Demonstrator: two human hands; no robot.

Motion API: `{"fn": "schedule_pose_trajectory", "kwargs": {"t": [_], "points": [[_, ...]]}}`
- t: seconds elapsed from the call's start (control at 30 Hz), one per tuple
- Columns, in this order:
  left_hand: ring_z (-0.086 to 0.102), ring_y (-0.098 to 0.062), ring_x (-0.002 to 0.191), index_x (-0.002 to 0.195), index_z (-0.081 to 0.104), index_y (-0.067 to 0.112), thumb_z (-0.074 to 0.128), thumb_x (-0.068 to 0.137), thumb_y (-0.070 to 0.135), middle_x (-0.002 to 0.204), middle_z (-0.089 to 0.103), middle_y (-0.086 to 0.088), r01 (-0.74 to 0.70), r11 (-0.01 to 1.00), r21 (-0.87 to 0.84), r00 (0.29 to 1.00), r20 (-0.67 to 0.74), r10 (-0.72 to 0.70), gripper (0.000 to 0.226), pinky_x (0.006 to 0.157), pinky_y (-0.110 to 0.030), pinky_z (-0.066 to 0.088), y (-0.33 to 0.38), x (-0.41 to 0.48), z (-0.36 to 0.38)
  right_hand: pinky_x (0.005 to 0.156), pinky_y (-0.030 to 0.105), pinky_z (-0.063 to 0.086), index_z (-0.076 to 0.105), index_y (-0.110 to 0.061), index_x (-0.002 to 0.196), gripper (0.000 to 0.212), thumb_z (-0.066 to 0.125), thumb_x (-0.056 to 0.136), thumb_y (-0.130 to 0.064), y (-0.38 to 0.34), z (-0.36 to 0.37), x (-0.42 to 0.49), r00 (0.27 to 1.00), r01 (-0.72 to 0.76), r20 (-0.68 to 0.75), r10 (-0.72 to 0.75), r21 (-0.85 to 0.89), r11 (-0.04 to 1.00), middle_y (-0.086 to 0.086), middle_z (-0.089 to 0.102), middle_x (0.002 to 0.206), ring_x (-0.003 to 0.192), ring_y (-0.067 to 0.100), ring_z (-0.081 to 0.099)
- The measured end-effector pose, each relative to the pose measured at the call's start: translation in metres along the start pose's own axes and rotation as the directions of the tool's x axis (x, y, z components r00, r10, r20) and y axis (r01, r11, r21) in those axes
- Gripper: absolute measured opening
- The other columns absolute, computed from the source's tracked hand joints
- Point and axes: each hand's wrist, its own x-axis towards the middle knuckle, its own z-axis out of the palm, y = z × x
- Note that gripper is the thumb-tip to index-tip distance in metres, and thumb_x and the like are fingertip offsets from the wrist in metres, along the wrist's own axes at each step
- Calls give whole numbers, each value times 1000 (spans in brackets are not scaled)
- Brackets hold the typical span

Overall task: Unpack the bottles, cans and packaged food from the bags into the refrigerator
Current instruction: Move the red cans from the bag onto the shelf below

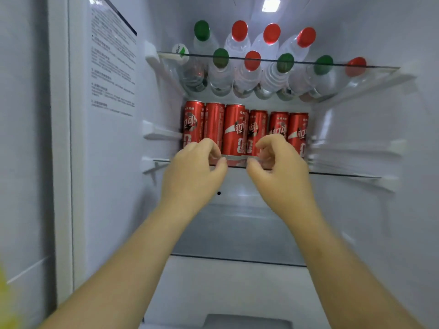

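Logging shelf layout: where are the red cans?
Head view, centre: the red cans stand in a row on the lower glass shelf, beneath the bottles.

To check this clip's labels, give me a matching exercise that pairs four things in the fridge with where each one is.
Things:
1. capped bottles
2. red cans
3. printed notice
4. lamp

Places:
A. on the left inner wall
B. on the upper glass shelf
C. overhead, above the bottles
D. on the lower glass shelf

Pairs: 1-B, 2-D, 3-A, 4-C
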Motion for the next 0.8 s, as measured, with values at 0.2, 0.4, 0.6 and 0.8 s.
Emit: {"fn": "schedule_pose_trajectory", "kwargs": {"t": [0.2, 0.4, 0.6, 0.8], "points": [[48, -14, 87, 102, 57, 21, 53, 89, 32, 93, 49, 8, 0, 991, 131, 974, 226, -30, 18, 71, -28, 38, -11, -78, 8, 76, 34, 47, 50, -26, 110, 26, 59, 85, -27, 29, -1, -84, 969, -148, 189, 160, -80, 986, -10, 52, 102, 92, 9, 49], [48, -12, 103, 110, 57, 22, 51, 91, 34, 103, 52, 7, 41, 990, 135, 931, 354, -87, 22, 79, -25, 40, -9, -150, 25, 75, 24, 39, 48, -28, 118, 31, 56, 88, -31, 44, -11, -153, 891, -257, 344, 295, -154, 954, -15, 47, 115, 105, 7, 47], [48, -14, 104, 112, 56, 22, 50, 92, 33, 108, 53, 5, 16, 993, 113, 890, 452, -66, 24, 83, -28, 42, -3, -192, 44, 77, 20, 36, 47, -29, 120, 34, 55, 87, -28, 59, -31, -204, 836, -344, 382, 394, -196, 918, -19, 44, 116, 107, 5, 44], [63, -22, 73, 89, 67, 17, 63, 76, 27, 84, 64, 1, -148, 989, 13, 814, 570, 114, 17, 53, -31, 50, 5, -225, 69, 81, 18, 33, 44, -32, 124, 36, 51, 90, -32, 64, -56, -248, 764, -450, 348, 544, -317, 835, -19, 41, 122, 112, 2, 41]]}}
